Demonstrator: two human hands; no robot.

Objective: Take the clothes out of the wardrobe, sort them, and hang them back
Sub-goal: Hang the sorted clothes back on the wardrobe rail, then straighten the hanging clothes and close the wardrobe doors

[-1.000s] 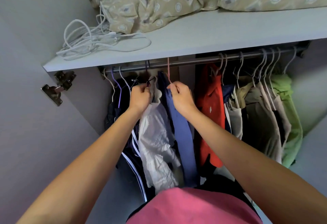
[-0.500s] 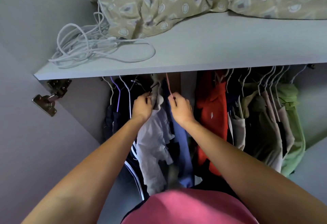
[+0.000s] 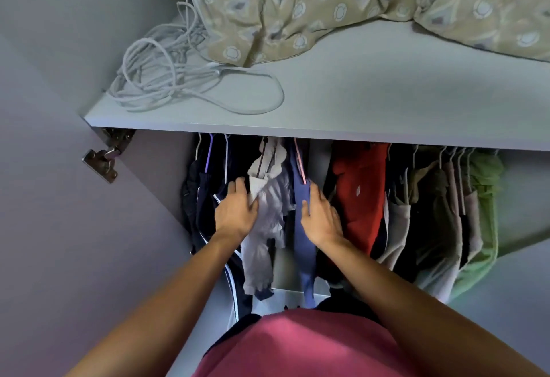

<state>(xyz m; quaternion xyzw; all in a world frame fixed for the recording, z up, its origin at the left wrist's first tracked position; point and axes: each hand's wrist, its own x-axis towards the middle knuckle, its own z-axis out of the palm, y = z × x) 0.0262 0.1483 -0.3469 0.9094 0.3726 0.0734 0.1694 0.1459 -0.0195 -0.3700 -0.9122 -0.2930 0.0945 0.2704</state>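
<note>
Reaching into an open wardrobe, a person stretches both bare arms toward clothes hanging beneath a pale grey shelf (image 3: 387, 103). That shelf is the landmark for everything else.

Directly below the shelf's front edge, near its left half, a crumpled white garment (image 3: 268, 213) hangs from a hanger. The left hand (image 3: 236, 210) rests against the left side of this garment, fingers fairly straight and spread, thumb touching the cloth; no clear grip shows. Just right of the white garment hangs a long blue garment (image 3: 303, 228) on a pink hanger (image 3: 300, 162). The right hand (image 3: 320, 216) lies on the blue garment's right side, fingers extended upward along the fabric, thumb pressing the cloth; whether it pinches the fabric cannot be told.

Below the shelf's left end, dark navy clothes (image 3: 202, 204) with white stripes hang on pale and purple hangers. Below the shelf's middle, right of the hands, hangs a red garment (image 3: 357, 192). Further right under the shelf come beige and khaki garments (image 3: 431, 213), then a light green garment (image 3: 485, 213) nearest the shelf's right end. The rail itself is hidden behind the shelf's edge.

On top of the shelf, at its left end, lies a loose coil of white cable (image 3: 166, 79). Behind it, across the back of the shelf, sits a tan patterned duvet (image 3: 327, 4). Below the shelf's left corner a metal hinge (image 3: 102, 159) joins the open door. At the bottom, closest to the camera, is the person's pink top (image 3: 297, 347).
</note>
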